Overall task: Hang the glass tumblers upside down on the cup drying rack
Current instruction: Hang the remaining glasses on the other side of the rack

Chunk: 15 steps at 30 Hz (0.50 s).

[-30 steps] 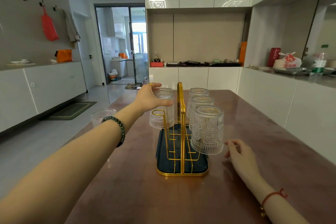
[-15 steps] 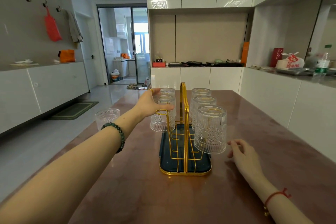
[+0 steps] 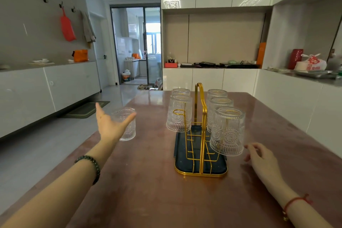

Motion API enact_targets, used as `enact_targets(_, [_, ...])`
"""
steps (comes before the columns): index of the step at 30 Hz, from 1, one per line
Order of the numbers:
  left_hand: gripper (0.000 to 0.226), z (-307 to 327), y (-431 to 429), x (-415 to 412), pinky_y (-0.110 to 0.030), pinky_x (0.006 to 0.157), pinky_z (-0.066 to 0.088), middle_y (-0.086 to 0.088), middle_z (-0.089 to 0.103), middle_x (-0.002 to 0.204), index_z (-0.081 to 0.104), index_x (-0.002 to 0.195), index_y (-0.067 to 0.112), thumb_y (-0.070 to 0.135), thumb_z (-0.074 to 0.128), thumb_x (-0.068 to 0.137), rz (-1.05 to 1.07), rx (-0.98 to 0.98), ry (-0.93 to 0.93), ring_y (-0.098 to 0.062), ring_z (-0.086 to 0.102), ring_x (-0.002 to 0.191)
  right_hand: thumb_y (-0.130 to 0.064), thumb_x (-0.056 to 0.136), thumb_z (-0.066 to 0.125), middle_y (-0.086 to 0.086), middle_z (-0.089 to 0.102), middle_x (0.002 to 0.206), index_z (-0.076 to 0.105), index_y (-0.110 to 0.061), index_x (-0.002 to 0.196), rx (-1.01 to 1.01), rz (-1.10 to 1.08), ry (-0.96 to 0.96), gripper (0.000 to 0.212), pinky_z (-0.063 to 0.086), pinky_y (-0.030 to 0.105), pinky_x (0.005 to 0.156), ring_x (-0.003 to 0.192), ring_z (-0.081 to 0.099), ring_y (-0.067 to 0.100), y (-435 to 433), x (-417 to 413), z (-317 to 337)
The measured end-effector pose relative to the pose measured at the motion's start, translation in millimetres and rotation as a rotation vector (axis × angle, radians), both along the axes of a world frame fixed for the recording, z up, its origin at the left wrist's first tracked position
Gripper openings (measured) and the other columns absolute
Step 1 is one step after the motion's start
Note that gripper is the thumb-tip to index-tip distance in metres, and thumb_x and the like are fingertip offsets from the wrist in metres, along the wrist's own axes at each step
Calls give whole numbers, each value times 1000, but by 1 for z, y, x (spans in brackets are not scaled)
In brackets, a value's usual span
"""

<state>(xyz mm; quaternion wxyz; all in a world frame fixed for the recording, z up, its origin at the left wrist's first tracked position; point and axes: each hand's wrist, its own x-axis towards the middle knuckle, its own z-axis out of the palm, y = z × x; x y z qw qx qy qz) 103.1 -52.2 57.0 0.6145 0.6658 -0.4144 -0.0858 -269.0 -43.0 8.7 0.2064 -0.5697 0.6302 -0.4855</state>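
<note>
The gold wire cup rack (image 3: 200, 135) stands on its dark tray mid-table. Several patterned glass tumblers hang upside down on it: two on the left side (image 3: 179, 114) and three on the right (image 3: 228, 132). One gold peg at the near left (image 3: 178, 111) is bare. A single tumbler (image 3: 127, 125) stands upright on the table near its left edge. My left hand (image 3: 111, 125) is spread open right in front of that tumbler, thumb and fingers apart around it, holding nothing. My right hand (image 3: 262, 161) rests loosely on the table beside the rack's right side.
The reddish-brown table (image 3: 148, 190) ends close behind the lone tumbler on the left, with floor beyond. White cabinets run along the right and back, with a counter holding bags and a tray (image 3: 312, 73).
My left hand has let go of the hung tumbler on the rack's left side and swung left to the upright tumbler. The right hand has stayed put.
</note>
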Motion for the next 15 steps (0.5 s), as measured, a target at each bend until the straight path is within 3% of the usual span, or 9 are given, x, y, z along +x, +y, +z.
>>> enact_targets(2, [129,-21,-6,9,-40,120,15,-11,4,159,-12,146,7,34,83,63,-83,120,94,-24,13,146,-18,94,43,12,62,69,63,-6,100,6,-1,-3,24,37,26,47,55,57,14,0,0,-1])
enact_targets(4, [131,-35,-13,10,-42,117,23,-12,19,156,-16,145,9,31,84,62,-175,203,169,-27,26,142,-18,94,43,11,62,68,63,-6,98,6,-4,-6,24,38,27,48,55,57,14,-1,0,-2])
enact_targets(8, [105,-43,-24,3,-39,108,35,-18,41,143,11,140,4,14,83,65,-149,224,182,-32,44,128,-16,94,44,10,61,64,63,-4,95,-2,-3,-16,23,37,26,49,52,56,13,-3,-1,-3])
enact_targets(13, [96,-42,-33,6,-45,104,38,-24,48,136,17,138,1,13,81,68,-45,292,136,-40,48,124,-14,93,44,12,60,65,62,-4,92,-14,0,-24,20,39,20,47,50,55,13,-5,0,-2])
enact_targets(15, [93,-43,-33,6,-46,101,39,-25,50,134,18,138,-1,13,79,70,-28,297,123,-41,49,123,-13,93,44,12,60,64,62,-4,92,-9,4,-32,20,39,23,49,50,55,14,-6,-1,-2])
